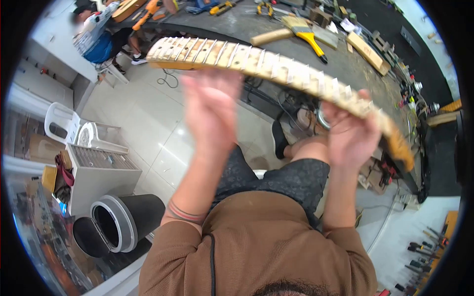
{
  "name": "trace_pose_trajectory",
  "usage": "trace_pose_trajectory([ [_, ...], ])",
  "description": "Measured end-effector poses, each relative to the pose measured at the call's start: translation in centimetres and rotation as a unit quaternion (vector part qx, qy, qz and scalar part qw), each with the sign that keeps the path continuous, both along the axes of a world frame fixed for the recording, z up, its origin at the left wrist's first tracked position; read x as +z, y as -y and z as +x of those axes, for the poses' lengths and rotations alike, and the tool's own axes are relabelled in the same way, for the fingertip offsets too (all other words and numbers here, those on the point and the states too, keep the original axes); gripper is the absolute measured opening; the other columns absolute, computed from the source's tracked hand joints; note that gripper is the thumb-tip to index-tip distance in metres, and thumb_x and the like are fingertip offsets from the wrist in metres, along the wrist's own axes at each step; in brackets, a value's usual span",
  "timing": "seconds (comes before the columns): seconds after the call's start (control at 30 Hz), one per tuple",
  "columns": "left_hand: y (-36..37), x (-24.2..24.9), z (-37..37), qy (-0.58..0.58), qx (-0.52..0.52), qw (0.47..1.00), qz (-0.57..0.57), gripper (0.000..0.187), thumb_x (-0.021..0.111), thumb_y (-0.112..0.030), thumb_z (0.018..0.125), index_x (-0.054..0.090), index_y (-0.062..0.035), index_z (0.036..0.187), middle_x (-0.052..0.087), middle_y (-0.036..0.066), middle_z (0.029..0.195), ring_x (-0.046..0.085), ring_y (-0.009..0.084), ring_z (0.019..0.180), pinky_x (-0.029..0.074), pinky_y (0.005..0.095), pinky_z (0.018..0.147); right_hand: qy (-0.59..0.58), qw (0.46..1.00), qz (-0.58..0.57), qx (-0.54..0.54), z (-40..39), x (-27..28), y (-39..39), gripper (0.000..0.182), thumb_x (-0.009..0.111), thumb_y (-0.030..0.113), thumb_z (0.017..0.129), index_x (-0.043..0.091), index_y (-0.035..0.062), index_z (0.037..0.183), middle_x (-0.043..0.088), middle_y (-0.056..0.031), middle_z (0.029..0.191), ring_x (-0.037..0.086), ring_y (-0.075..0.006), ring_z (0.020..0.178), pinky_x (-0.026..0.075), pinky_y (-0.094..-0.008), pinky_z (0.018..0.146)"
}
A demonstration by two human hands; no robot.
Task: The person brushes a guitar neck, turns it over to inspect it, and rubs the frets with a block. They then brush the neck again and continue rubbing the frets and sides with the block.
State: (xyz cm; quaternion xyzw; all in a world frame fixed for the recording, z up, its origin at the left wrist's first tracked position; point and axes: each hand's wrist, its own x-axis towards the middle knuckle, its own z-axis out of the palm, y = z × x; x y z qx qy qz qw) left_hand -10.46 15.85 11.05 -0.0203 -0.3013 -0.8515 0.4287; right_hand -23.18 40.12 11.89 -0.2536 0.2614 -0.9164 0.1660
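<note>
A pale maple guitar neck (254, 60) with metal frets is held up across the view, fretboard facing me, its wide end at the left and the orange-brown headstock (399, 143) at the lower right. My right hand (351, 133) is closed around the neck near the headstock, fingertips showing over its edge. Just below the wide half of the neck is my left hand (213, 108), palm turned up and smeared by motion. Its fingers overlap the neck's lower edge, and I cannot tell if they grip it.
Beyond the neck is a dark workbench (234, 24) with a yellow-handled brush (308, 37), wood blocks (368, 52) and pliers (265, 9). Another person (101, 37) sits at the far left. On the left stand white plastic chairs (61, 121) and a black bin (143, 217).
</note>
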Motion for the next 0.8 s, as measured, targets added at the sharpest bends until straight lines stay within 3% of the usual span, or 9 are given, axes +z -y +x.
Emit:
trace_pose_trajectory([
  [0.1,-6.5,-0.2,-1.0,0.014,-0.11,0.994,-0.014,0.059,0.05,-0.022,0.122,0.02,-0.0166,0.172,0.052,0.017,0.16,0.058,0.0366,0.149,0.052,0.0557,0.121,0.016,0.998,0.06,0.02,4.2,-4.4,4.8,0.066,0.06,0.032,0.108,0.039,0.0045,0.164,0.063,-0.0243,0.152,0.071,-0.0413,0.133,0.064,-0.0547,0.111],
  [0.2,-4.4,-1.9,-2.9,0.099,-0.022,0.995,0.011,0.042,0.049,-0.014,0.12,0.03,-0.0075,0.157,0.058,0.021,0.147,0.071,0.0391,0.131,0.061,0.0526,0.111,0.07,0.99,0.108,0.05,8.4,-8.5,7.7,0.06,0.049,0.029,0.118,0.032,0.0047,0.171,0.053,-0.0212,0.165,0.055,-0.0351,0.154,0.047,-0.0566,0.126],
  [0.23,-3.2,-1.3,-3.4,0.107,-0.003,0.994,0.022,0.026,0.049,-0.011,0.119,0.038,-0.0071,0.142,0.063,0.02,0.134,0.078,0.0349,0.11,0.067,0.0494,0.098,0.065,0.981,0.165,0.083,9.8,-8.8,7.6,0.058,0.046,0.028,0.121,0.032,0.0035,0.171,0.053,-0.019,0.164,0.054,-0.0325,0.154,0.048,-0.0539,0.125],
  [0.27,-1.5,-1.1,-4.0,0.106,-0.006,0.994,0.016,0.026,0.049,-0.011,0.119,0.038,-0.0071,0.142,0.063,0.02,0.134,0.078,0.0349,0.11,0.067,0.0494,0.098,0.04,0.973,0.195,0.119,11.0,-9.3,7.6,0.054,0.047,0.026,0.121,0.038,0.0022,0.169,0.054,-0.0168,0.161,0.058,-0.0308,0.149,0.05,-0.0508,0.122],
  [0.3,0.5,-1.1,-4.4,0.107,-0.005,0.994,-0.031,0.036,0.049,-0.01,0.118,0.036,-0.0077,0.151,0.066,0.019,0.129,0.078,0.0322,0.101,0.068,0.0471,0.089,0.083,0.951,0.256,0.153,13.0,-8.1,7.3,0.047,0.05,0.022,0.121,0.045,0.0019,0.163,0.055,-0.015,0.158,0.061,-0.0283,0.143,0.053,-0.0457,0.116],
  [0.4,4.0,1.5,-4.7,0.11,0.007,0.984,-0.14,0.058,0.051,-0.007,0.116,0.027,-0.0117,0.169,0.069,0.019,0.119,0.076,0.0268,0.084,0.067,0.0418,0.072,-0.074,0.863,0.283,0.412,13.4,-6.7,5.6,0.029,0.052,0.016,0.12,0.061,0.0025,0.145,0.072,-0.0093,0.132,0.07,-0.0196,0.123,0.054,-0.036,0.108],
  [0.53,5.2,3.8,-3.4,0.159,-0.027,0.944,-0.288,0.086,0.055,-0.005,0.115,0.007,-0.0226,0.184,0.071,0.019,0.115,0.072,0.0214,0.071,0.063,0.0351,0.061,-0.125,0.917,0.283,0.252,11.6,-1.7,4.0,0.02,0.055,0.01,0.118,0.068,0.001,0.131,0.074,-0.0076,0.118,0.071,-0.0165,0.114,0.055,-0.0327,0.105],
  [0.67,1.6,2.0,-1.2,0.272,-0.081,0.908,-0.308,0.082,0.061,-0.006,0.112,0.021,-0.014,0.182,0.076,0.02,0.116,0.074,0.0199,0.073,0.062,0.0325,0.063,-0.114,0.964,0.239,-0.039,3.2,-3.9,5.2,0.028,0.056,0.018,0.119,0.061,0.0012,0.141,0.072,-0.0083,0.116,0.071,-0.0185,0.113,0.056,-0.0347,0.103],
  [0.8,-1.9,-2.9,-0.8,0.352,-0.179,0.88,-0.263,0.079,0.068,0.0,0.108,0.033,-0.011,0.179,0.078,0.019,0.124,0.077,0.0178,0.08,0.064,0.0316,0.067,0.036,0.966,0.25,-0.052,-2.7,-5.4,7.3,0.04,0.057,0.037,0.12,0.054,0.003,0.141,0.072,-0.0104,0.117,0.071,-0.0205,0.114,0.058,-0.0374,0.101],
])
